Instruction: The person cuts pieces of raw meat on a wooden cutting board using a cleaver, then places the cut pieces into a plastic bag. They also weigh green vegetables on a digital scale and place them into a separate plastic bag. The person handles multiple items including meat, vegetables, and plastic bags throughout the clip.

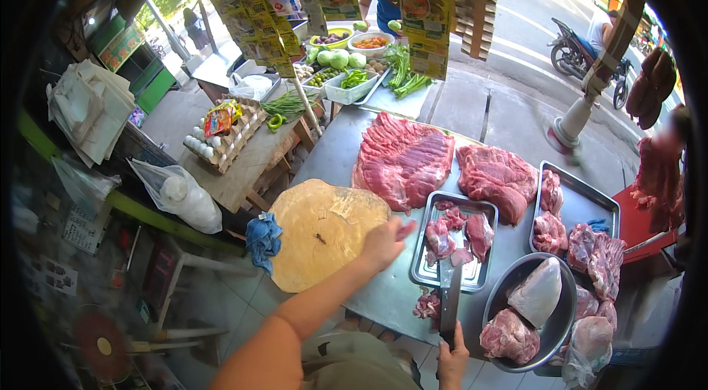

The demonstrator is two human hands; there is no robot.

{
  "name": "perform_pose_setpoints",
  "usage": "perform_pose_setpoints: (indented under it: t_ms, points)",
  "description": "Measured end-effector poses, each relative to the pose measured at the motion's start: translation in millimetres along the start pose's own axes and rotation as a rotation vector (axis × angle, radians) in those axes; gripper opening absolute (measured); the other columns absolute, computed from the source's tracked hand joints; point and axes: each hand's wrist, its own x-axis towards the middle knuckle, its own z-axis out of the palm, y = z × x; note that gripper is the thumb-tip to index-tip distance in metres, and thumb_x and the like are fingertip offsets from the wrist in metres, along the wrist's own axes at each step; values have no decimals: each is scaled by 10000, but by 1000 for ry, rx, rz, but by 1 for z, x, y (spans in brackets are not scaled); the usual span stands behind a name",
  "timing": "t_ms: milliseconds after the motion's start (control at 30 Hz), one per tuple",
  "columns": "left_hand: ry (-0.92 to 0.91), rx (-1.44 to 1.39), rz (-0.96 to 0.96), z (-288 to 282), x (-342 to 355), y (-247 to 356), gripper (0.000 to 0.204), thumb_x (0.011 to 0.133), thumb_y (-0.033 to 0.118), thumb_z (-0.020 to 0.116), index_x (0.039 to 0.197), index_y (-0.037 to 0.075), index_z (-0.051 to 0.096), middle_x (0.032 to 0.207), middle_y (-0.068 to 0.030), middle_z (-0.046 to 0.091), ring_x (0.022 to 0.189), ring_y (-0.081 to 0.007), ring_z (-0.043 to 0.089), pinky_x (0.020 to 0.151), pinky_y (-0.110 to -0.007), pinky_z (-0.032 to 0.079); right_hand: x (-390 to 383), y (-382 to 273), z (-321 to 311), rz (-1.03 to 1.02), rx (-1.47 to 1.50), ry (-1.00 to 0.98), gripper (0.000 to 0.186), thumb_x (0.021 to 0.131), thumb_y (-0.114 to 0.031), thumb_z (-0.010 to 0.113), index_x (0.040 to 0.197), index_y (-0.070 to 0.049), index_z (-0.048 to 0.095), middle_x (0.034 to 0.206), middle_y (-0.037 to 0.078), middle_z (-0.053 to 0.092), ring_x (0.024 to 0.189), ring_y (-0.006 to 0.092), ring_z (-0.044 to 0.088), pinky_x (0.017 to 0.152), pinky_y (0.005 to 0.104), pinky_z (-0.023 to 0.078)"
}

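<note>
Behind the stall is a bright street (520,36) with a parked motorcycle (568,62), and strips of yellow packets (424,14) hang at the top. Vegetables, among them pale green cabbages (339,59), stand at the far side, and eggs (203,145) lie to the left. On the metal tabletop (387,298) two large slabs of raw meat are placed side by side: the bigger slab (402,161) and the smaller slab (498,172). Nearer to the person is a metal tray (472,277) with several cut pieces of meat (479,235). The right hand (453,362) grasps the dark handle of a knife (450,301), whose blade points away from the body and reaches over this tray. The left hand (382,244) is above the right edge of a round wooden board (324,209), with its fingers bent; something pink is at its fingertips, but it is blurred, so I cannot tell if the hand grips a piece. A blue cloth (263,240) touches the board's left edge. To the right, a grey bowl (556,312) carries two big lumps of meat (510,337).
</note>
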Motion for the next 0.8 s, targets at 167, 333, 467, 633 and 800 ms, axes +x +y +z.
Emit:
perform_pose_setpoints:
  t_ms: [167, 333, 467, 633, 800]
  points:
    - [148, 40, 141, -72, -33, -51, 258, 886, 242, 642, 1080, 74, 612, 1072, -173, 657, 1012, -364, 629, 816, -477, 522, 39, -35, 62, -273, -128, -195, 620, 826, 62, 591, 1433, 16, 475, 1280, 203, 638, 1169, 233, 622, 997, 310, 455]
    - [264, 269, -207, -85, -11, -170, 193, 861, 132, 599, 997, 9, 662, 985, -250, 656, 956, -401, 636, 872, -463, 506, 54, -57, 119, -374, -223, -288, 634, 820, 30, 626, 1436, -35, 490, 1282, 208, 646, 1085, 224, 669, 946, 313, 485]
    - [235, 129, -117, -53, -10, -198, 341, 796, 187, 745, 1054, -2, 626, 1025, -237, 656, 998, -401, 622, 904, -450, 498, 57, -56, 163, -227, -296, -289, 666, 836, 2, 646, 1469, -86, 461, 1242, 217, 663, 1069, 235, 680, 925, 320, 495]
    - [15, 53, -322, -37, 4, -184, 554, 726, 249, 837, 1131, -15, 566, 1174, -236, 613, 1152, -386, 558, 986, -425, 462, 51, -32, 197, -166, -298, -191, 659, 853, -36, 632, 1478, -139, 447, 1119, 257, 681, 1009, 379, 689, 849, 408, 528]
    - [77, 63, -126, -39, 9, -185, 636, 699, 291, 854, 1185, 4, 563, 1151, -239, 651, 1105, -383, 614, 952, -436, 487, 46, -16, 206, -214, -256, -140, 658, 848, -25, 626, 1475, -117, 448, 1154, 263, 671, 1044, 362, 686, 868, 400, 524]
